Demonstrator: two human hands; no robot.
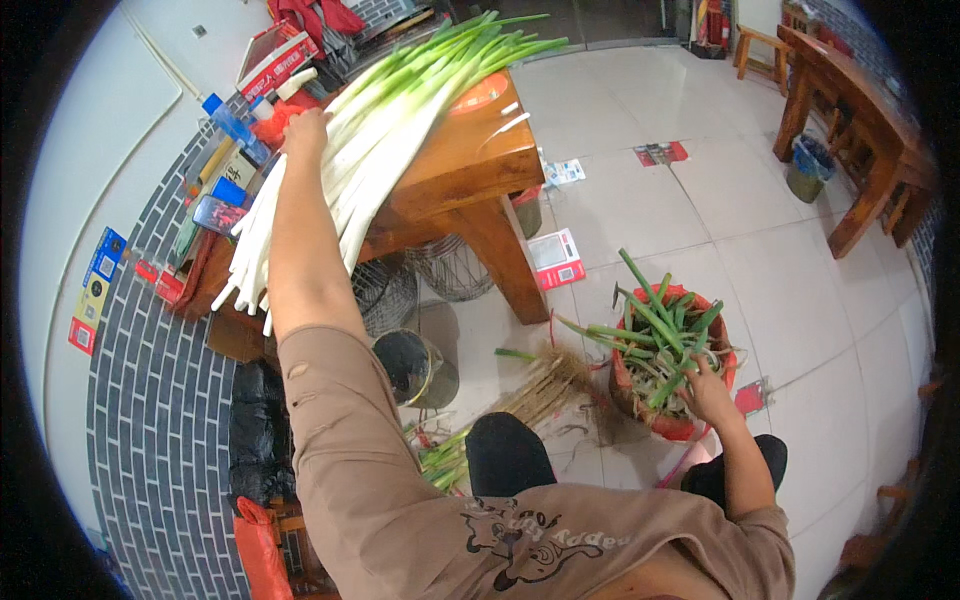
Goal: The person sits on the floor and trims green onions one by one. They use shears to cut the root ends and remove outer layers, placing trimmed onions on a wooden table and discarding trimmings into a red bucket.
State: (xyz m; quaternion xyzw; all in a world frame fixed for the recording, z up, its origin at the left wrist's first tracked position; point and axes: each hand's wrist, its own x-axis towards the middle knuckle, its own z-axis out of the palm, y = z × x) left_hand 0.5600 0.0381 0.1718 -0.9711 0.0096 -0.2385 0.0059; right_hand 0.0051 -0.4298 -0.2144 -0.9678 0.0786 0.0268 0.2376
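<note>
A large pile of long green onions (382, 150), white stalks towards me and green tops at the far end, lies on the wooden table (472, 176). My left hand (306, 131) is at the pile's left edge, next to a red plastic bag (274, 126); its fingers are mostly hidden. On the floor to the right stands a bin lined with a red bag (726, 319), heaped with onion leaves and peelings (664, 337). My right hand (707, 394) touches the peelings at its near right side. Whether those fingers grip a leaf cannot be made out.
Untrimmed onions with roots (536, 386) lie on the floor between my feet and a dark bucket (416, 367). Wire baskets (450, 266) sit beneath the table. A phone (219, 216) and bottles (232, 124) line the wall side. Another wooden table (855, 112) stands far right.
</note>
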